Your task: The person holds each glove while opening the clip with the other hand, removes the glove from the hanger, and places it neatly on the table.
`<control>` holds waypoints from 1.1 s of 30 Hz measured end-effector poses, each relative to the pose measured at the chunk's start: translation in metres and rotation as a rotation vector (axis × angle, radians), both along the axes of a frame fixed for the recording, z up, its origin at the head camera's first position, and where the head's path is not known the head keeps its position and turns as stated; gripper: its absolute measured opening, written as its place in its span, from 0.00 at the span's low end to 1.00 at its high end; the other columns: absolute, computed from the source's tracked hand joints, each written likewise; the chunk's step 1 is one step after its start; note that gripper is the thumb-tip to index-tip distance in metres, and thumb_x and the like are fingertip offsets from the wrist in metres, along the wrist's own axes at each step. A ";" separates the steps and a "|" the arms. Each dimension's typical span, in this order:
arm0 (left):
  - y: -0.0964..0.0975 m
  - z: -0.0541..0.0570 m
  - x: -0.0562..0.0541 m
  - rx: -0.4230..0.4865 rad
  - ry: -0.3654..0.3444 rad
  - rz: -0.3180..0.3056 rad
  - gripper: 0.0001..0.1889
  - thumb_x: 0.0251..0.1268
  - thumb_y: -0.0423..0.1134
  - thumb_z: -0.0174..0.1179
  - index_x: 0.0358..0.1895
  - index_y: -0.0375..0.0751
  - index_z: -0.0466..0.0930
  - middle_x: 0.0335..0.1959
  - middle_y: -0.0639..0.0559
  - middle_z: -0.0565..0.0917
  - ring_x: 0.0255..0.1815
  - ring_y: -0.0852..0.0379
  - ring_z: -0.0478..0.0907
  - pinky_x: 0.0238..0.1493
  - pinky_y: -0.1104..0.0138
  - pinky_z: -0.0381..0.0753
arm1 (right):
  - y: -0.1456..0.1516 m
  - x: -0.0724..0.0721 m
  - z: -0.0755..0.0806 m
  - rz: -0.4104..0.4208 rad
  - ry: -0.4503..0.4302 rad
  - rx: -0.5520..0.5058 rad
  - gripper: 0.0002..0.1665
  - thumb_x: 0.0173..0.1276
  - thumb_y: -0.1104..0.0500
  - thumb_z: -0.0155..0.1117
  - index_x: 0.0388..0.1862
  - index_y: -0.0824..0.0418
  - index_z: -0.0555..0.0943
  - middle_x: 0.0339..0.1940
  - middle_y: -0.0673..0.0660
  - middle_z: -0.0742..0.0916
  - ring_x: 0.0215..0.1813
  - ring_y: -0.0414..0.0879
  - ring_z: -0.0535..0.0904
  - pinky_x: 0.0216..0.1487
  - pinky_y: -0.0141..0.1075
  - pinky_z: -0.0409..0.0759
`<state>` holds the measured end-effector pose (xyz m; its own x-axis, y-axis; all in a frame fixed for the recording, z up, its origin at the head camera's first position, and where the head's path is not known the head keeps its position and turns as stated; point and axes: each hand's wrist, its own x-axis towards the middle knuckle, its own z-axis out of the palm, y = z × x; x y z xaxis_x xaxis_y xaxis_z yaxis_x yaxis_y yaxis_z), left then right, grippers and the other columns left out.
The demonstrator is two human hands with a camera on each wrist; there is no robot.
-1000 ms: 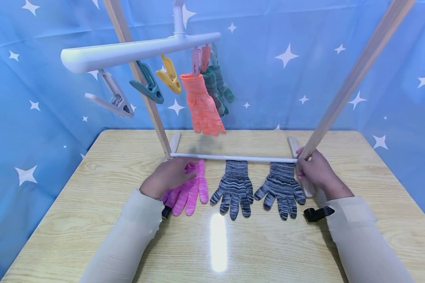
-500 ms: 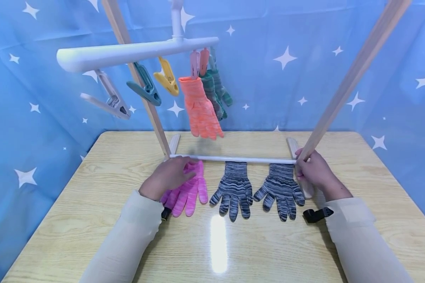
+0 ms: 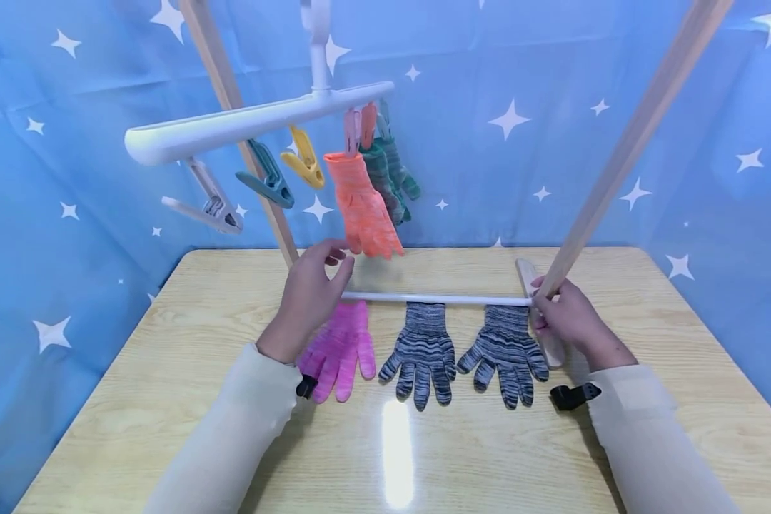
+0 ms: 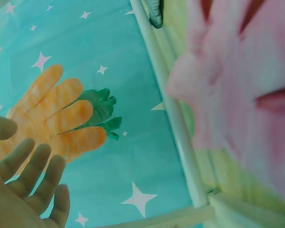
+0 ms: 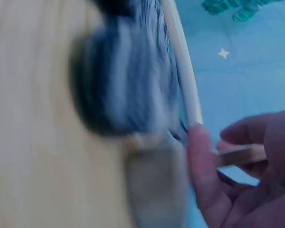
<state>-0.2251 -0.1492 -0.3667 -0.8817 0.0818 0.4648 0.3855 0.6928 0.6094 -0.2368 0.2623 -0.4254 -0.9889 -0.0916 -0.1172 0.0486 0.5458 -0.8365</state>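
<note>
My left hand, fingers loosely bent and holding nothing, is raised over the left end of a white rod. Its fingertips overlap the lower edge of a hanging orange glove; in the left wrist view the fingers spread in front of that orange glove. Below, a pink glove lies flat on the table, its cuff partly behind the hand. My right hand grips the foot of the right wooden post, by the rod's right end. Two grey-black striped gloves lie between the hands.
Overhead hangs a white pipe hanger with an unloaded grey clothespin, a teal one and a yellow one. Green gloves hang behind the orange one. The left wooden post rises behind my left hand. A starry blue curtain backs the table.
My left hand has left the pink glove's cuff and the rod's left end, rising toward the orange glove. My right hand stays on the post. The head view has tilted up slightly.
</note>
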 end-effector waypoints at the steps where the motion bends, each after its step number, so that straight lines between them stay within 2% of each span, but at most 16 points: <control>1: -0.001 0.003 -0.001 0.007 0.011 0.005 0.16 0.72 0.39 0.60 0.58 0.37 0.79 0.50 0.44 0.84 0.50 0.47 0.81 0.53 0.56 0.81 | 0.000 0.002 0.005 0.007 0.006 0.002 0.30 0.79 0.60 0.43 0.74 0.73 0.55 0.54 0.76 0.72 0.32 0.48 0.85 0.34 0.40 0.87; 5: -0.001 0.013 -0.006 0.019 0.025 0.024 0.19 0.71 0.39 0.61 0.62 0.38 0.76 0.52 0.42 0.82 0.54 0.46 0.79 0.56 0.54 0.80 | 0.006 0.010 0.026 0.022 0.039 0.028 0.35 0.81 0.56 0.44 0.78 0.72 0.50 0.63 0.79 0.68 0.34 0.50 0.88 0.36 0.41 0.88; 9: 0.000 0.019 -0.011 0.043 0.012 0.029 0.21 0.72 0.39 0.60 0.64 0.40 0.74 0.54 0.42 0.80 0.56 0.45 0.78 0.56 0.53 0.80 | 0.011 0.020 0.044 -0.004 0.093 0.108 0.37 0.81 0.51 0.45 0.79 0.70 0.51 0.66 0.81 0.69 0.33 0.52 0.89 0.33 0.39 0.88; 12: -0.001 0.022 -0.014 0.053 -0.027 0.034 0.23 0.73 0.41 0.59 0.67 0.41 0.71 0.57 0.42 0.79 0.57 0.45 0.77 0.56 0.53 0.81 | 0.013 0.027 0.054 -0.033 0.136 0.163 0.38 0.81 0.48 0.46 0.78 0.70 0.54 0.64 0.81 0.73 0.32 0.51 0.89 0.32 0.37 0.87; 15: -0.004 0.024 -0.016 0.077 -0.072 0.037 0.25 0.73 0.43 0.59 0.70 0.42 0.68 0.60 0.42 0.77 0.60 0.45 0.76 0.58 0.53 0.80 | 0.012 0.035 0.061 -0.065 0.172 0.195 0.36 0.80 0.47 0.47 0.76 0.68 0.60 0.59 0.79 0.78 0.29 0.45 0.88 0.30 0.35 0.86; 20: -0.008 0.031 -0.021 0.127 -0.103 0.034 0.28 0.74 0.44 0.58 0.73 0.43 0.63 0.64 0.43 0.74 0.62 0.46 0.74 0.61 0.52 0.78 | 0.001 0.051 0.071 -0.118 0.241 0.212 0.30 0.79 0.47 0.46 0.70 0.65 0.69 0.49 0.72 0.84 0.26 0.38 0.86 0.28 0.34 0.85; 25: -0.008 0.042 -0.026 0.183 -0.139 0.020 0.30 0.74 0.45 0.58 0.74 0.44 0.59 0.65 0.43 0.72 0.65 0.47 0.71 0.61 0.52 0.79 | -0.022 0.059 0.077 -0.062 0.289 0.209 0.24 0.79 0.48 0.48 0.60 0.64 0.75 0.43 0.67 0.86 0.27 0.40 0.85 0.30 0.34 0.85; 33: -0.004 0.056 -0.033 0.221 -0.152 -0.012 0.32 0.74 0.47 0.56 0.74 0.42 0.54 0.68 0.42 0.69 0.69 0.45 0.67 0.63 0.50 0.77 | -0.053 0.052 0.090 0.031 0.299 0.242 0.21 0.79 0.47 0.48 0.57 0.58 0.77 0.40 0.60 0.86 0.29 0.43 0.84 0.32 0.35 0.84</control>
<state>-0.2581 -0.1532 -0.3111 -0.9422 0.0038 0.3351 0.2855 0.5326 0.7968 -0.1843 0.2089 -0.3355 -0.9798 -0.1273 0.1540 -0.1978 0.7264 -0.6582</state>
